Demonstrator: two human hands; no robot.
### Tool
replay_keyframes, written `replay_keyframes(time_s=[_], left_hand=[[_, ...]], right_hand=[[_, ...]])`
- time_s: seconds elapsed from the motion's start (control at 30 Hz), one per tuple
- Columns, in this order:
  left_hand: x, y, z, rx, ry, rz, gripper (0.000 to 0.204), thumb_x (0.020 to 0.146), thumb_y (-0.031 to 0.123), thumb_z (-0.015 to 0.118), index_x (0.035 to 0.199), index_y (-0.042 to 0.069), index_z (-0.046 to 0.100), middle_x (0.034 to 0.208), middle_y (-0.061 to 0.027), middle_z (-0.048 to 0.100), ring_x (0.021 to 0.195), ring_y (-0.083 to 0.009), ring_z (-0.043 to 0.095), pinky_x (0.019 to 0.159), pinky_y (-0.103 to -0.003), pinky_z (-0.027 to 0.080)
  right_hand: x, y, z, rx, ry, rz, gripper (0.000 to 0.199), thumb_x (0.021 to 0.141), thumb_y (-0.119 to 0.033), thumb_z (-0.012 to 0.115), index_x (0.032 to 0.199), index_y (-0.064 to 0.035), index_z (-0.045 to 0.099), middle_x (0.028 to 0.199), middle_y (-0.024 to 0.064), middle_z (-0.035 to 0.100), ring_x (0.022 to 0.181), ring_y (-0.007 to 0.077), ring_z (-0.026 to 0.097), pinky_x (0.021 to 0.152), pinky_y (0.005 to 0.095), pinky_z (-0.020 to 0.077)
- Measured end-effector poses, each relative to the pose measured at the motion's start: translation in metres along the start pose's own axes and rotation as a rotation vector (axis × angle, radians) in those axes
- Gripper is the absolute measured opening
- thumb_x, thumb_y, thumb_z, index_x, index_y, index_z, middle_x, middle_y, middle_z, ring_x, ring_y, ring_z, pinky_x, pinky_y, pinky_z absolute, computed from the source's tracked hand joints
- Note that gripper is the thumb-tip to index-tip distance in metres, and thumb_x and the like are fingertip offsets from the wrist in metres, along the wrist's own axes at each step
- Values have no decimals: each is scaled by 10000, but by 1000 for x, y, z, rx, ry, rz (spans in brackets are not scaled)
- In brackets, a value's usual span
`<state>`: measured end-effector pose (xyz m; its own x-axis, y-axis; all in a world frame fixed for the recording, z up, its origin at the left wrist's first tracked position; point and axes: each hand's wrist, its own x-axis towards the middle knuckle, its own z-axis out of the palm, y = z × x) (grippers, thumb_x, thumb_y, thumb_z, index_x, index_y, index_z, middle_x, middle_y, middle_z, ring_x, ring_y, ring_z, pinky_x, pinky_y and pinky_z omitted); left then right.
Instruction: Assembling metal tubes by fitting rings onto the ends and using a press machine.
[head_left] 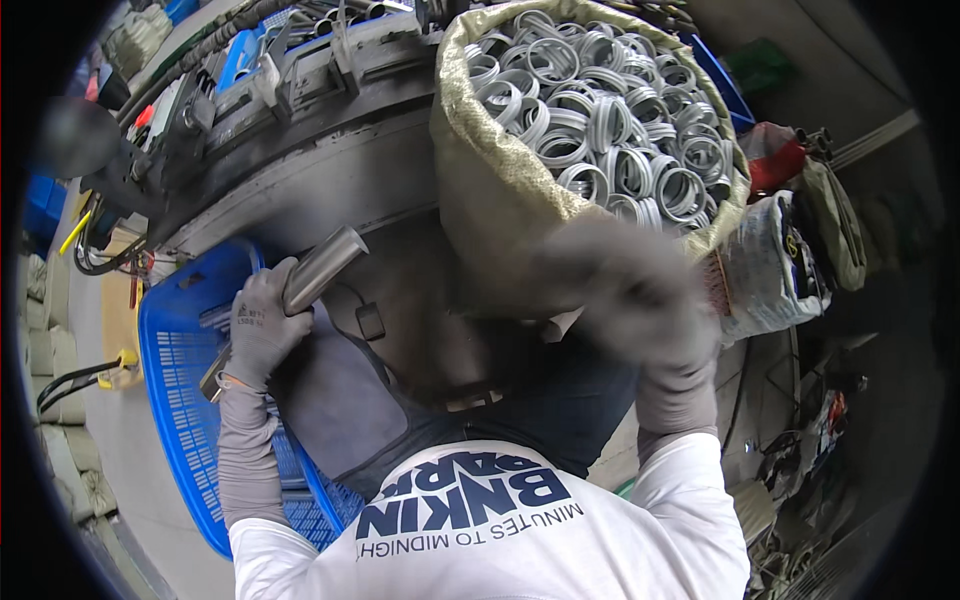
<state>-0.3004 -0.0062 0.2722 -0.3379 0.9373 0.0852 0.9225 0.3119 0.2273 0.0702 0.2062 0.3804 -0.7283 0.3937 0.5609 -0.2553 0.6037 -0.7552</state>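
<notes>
My left hand (268, 325), in a grey glove, is closed around a shiny metal tube (326, 270). The tube tilts up to the right, and its lower end comes out below my wrist. Beneath that arm stands a blue plastic basket (180, 440). My right hand (625, 290), also gloved in grey, is smeared by motion at the near rim of a woven sack (500, 170). Its fingers do not show clearly, nor whether anything is in them. Grey threaded rings (600, 125) heap up inside the sack.
A dark metal machine bench (330, 160) runs across the far left, with tubes (340, 20) lying at its back. A white printed bag (765, 265) and a red bag (770, 155) sit right of the sack. Yellow-ended cables (115, 370) hang at the left.
</notes>
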Motion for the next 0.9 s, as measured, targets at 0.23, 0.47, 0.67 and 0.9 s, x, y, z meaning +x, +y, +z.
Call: replay_keyframes(time_s=[0.23, 0.47, 0.67, 0.9], left_hand=[[6, 24, -5, -72, 52, 145, 742, 666, 192, 777, 1383, 91, 613, 1078, -193, 661, 1024, -400, 649, 914, -498, 535], [-22, 23, -20, -170, 49, 76, 714, 723, 172, 782, 1408, 75, 607, 1134, -205, 677, 1056, -425, 677, 915, -482, 549], [-34, 23, -19, -219, 62, 61, 754, 681, 181, 763, 1410, 71, 605, 1114, -223, 674, 1056, -429, 681, 928, -500, 555], [-41, 43, -39, -201, 68, 115, 738, 672, 181, 775, 1385, 79, 615, 1088, -212, 675, 1040, -422, 679, 913, -502, 553]], right_hand=[[34, 48, -80, -846, 19, 86, 661, 833, -97, 828, 1462, -77, 625, 1349, 163, 690, 1207, 316, 676, 1071, 424, 521], [34, 56, -75, -914, -59, 126, 687, 833, -181, 859, 1471, -107, 617, 1251, 176, 683, 1171, 364, 669, 1027, 452, 530], [29, 13, -53, -726, 219, -76, 621, 864, 57, 751, 1464, 2, 599, 1406, 171, 674, 1294, 325, 656, 1089, 418, 518], [1, -10, 12, 1298, 318, 155, 704, 1019, -292, 608, 1594, 58, 402, 1517, 325, 553, 1225, 449, 680, 966, 463, 607]])
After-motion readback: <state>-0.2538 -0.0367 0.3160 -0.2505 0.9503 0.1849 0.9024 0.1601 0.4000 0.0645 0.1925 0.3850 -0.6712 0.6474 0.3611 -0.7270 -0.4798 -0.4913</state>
